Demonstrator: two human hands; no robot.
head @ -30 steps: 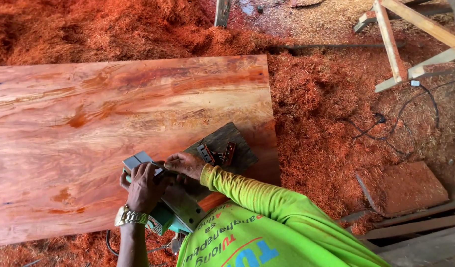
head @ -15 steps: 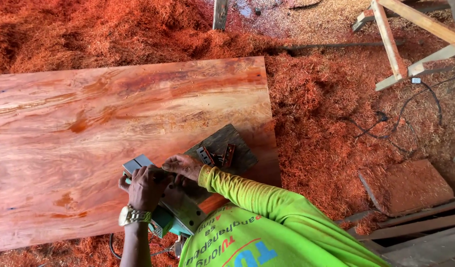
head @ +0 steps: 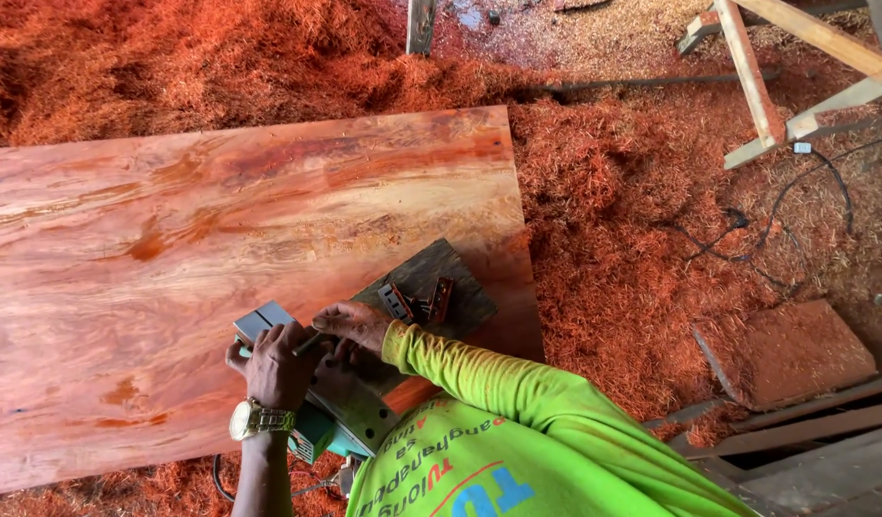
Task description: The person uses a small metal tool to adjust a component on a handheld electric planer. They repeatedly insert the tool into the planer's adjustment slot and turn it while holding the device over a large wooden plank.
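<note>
The person's left hand [head: 271, 362] is closing its fingers over the top of a teal and grey electric planer [head: 318, 407], which is lying turned up on the near right part of a wide reddish wooden slab [head: 221, 249]. A gold wristwatch [head: 256, 419] is sitting on that wrist. The right hand [head: 357, 325], coming out of a bright yellow-green sleeve [head: 479, 378], is pinching a thin rod-like tool [head: 308, 345] and pressing it against the planer body just beside the left hand's fingers; what the tool is exactly is too small to tell. Both hands are touching the planer and nearly meeting over it. Just beyond the right hand, a small dark wooden block [head: 431, 287] is resting on the slab near its right edge, with a few small metal parts [head: 417, 302] lying on it. The planer's cord [head: 221, 479] is trailing off the near edge of the slab. Red-orange wood shavings [head: 613, 220] are covering the ground all around the slab. To the far right, a pale wooden frame [head: 757, 86] is standing on the shavings, a black cable [head: 795, 220] is winding across them, and a flat reddish offcut [head: 795, 349] is lying near stacked planks [head: 805, 440].
</note>
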